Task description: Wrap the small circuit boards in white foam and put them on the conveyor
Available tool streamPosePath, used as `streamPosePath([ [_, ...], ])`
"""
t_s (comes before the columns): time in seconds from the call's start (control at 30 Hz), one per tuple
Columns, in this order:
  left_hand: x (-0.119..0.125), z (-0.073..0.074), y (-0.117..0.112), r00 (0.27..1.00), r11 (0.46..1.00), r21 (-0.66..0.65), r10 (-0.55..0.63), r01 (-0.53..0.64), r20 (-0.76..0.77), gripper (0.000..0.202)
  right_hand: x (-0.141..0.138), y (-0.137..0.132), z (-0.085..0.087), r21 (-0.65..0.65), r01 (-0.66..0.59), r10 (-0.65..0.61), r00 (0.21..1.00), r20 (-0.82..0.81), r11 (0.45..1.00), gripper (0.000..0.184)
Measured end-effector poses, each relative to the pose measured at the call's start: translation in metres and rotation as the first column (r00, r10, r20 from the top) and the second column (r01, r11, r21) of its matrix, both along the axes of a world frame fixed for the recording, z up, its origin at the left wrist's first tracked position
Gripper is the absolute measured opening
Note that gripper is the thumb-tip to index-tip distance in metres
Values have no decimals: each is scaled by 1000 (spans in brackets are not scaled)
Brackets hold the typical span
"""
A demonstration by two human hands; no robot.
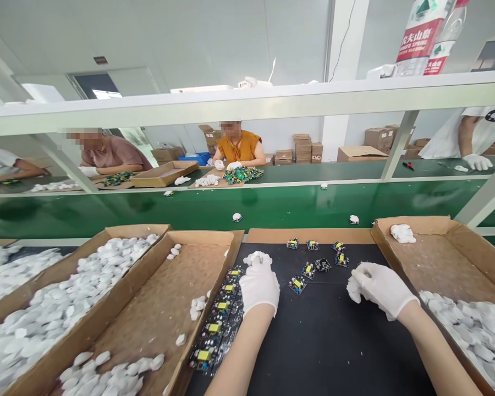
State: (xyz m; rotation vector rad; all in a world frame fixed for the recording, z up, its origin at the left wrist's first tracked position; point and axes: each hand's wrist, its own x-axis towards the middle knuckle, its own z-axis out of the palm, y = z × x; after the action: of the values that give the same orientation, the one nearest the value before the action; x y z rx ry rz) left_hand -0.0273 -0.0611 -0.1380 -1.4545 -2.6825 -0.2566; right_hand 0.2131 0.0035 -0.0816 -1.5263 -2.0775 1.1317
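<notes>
Both my hands wear white gloves and rest on a black mat [330, 330]. My left hand [259, 285] is closed around a white plastic piece [256, 257] at its fingertips, just right of a row of circuit boards with yellow parts [220, 308]. My right hand [377, 289] is curled, its fingers pinched together; what they hold is hidden. Several loose small circuit boards [309, 268] lie on the mat between and beyond my hands.
Cardboard trays of white plastic pieces sit at left [66, 308] and right [470, 324]; a middle tray [160, 308] holds few. A green conveyor belt [247, 206] carries stray white pieces. Across it, other gloved people work at boards [243, 175]. Bottles [424, 38] stand on the shelf overhead.
</notes>
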Motion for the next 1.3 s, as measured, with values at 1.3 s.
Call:
streamPosePath([
  [1.3,-25,9,3,839,809,529,-86,-255,537,25,-32,-15,-28,-289,-139,-50,826,-561,947,37],
])
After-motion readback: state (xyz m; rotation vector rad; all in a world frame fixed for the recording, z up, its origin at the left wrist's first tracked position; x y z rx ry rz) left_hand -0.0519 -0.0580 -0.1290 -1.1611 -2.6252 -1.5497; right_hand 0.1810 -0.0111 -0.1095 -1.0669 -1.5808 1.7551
